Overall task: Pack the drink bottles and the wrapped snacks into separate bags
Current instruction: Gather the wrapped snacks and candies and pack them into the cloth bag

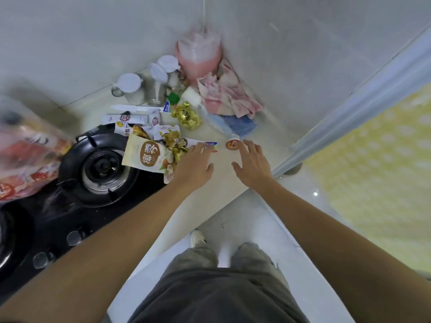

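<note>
Left hand (195,164) spread flat, fingertips on a wrapped snack (205,145), right hand (251,164) open, grasping nothing, beside a small bottle (232,142), white counter (224,173)

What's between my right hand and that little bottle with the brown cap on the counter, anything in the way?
Nothing visible. The right hand is open just beside the small bottle, its fingertips almost at the cap, with only bare counter between them. The snack wrappers lie off to the left, under the left hand.
</note>
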